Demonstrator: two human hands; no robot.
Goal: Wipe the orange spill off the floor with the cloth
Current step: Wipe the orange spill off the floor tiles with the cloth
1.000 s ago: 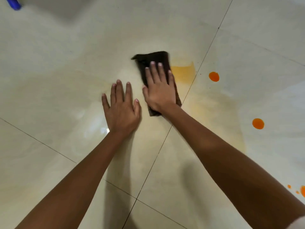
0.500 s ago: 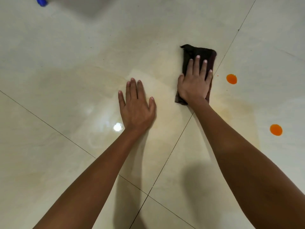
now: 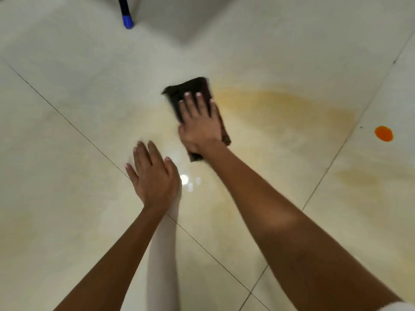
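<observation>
My right hand (image 3: pixel 199 122) lies flat on the cloth (image 3: pixel 193 88), fingers straight and close together, pressing it onto the floor (image 3: pixel 67 198); nothing is curled round it. The cloth is a dark brown, folded rectangle of soft fabric. Its long axis runs from near to far, with the far end leaning a little to the left. The far end shows past my fingertips and a near corner pokes out beside my wrist. Its edges are blurred.

The cloth sits at the left end of the orange spill (image 3: pixel 280 102), a thin, pale yellow-orange smear that stretches away to the right across the glossy cream tile. A fainter patch (image 3: pixel 359 178) lies nearer and further right, past a grout line. Well apart on the far right there is a round, solid orange drop (image 3: pixel 384 134), bright and sharp-edged.

My left hand (image 3: pixel 152 176) is spread flat on bare tile, near and left of the cloth, fingers straight and holding nothing. A small white glare (image 3: pixel 184 179) shines on the tile just right of it. At the far left stands a dark pole with a blue tip (image 3: pixel 127 20)
</observation>
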